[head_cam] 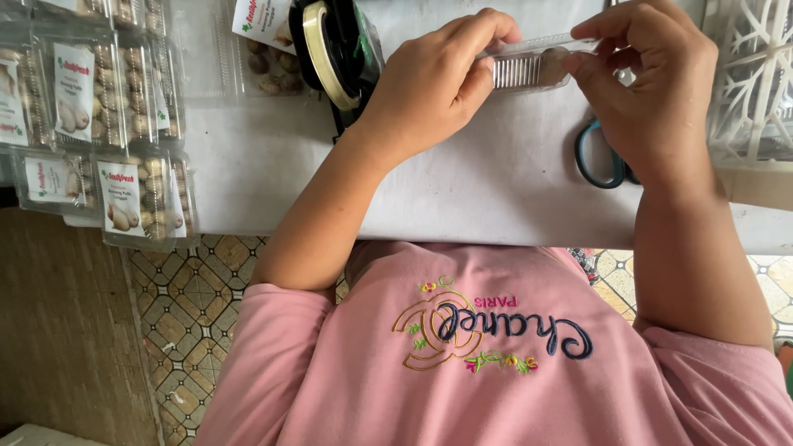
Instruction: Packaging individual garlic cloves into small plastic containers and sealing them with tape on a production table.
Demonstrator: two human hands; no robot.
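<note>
A white table (462, 190) runs across the far half of the view, its near edge above the person's pink shirt (487, 355). Below it on the left lies a floor of patterned tiles (194, 306), beside a plain brown strip further left.

On the table's far left, clear packs (99, 107) of small pale round pieces lie in overlapping rows, each with a white label bearing a green mark and a picture; the nearest pack hangs over the table edge. One more labelled pack (268, 49) lies just right of them at the far edge. Next to it stands a black tape dispenser (330, 49) with a cream roll. At the far right sits a white lattice basket (752, 83). Scissors (601, 157) with blue-and-black handles lie on the table under the right hand.

Both hands hold a clear ribbed box (529, 66) just above the table, far centre-right. The left hand (434, 83) curls over its left end, thumb underneath and fingers on top. The right hand (652, 83) pinches the right end narrowly between thumb and forefinger, its other fingers bent
</note>
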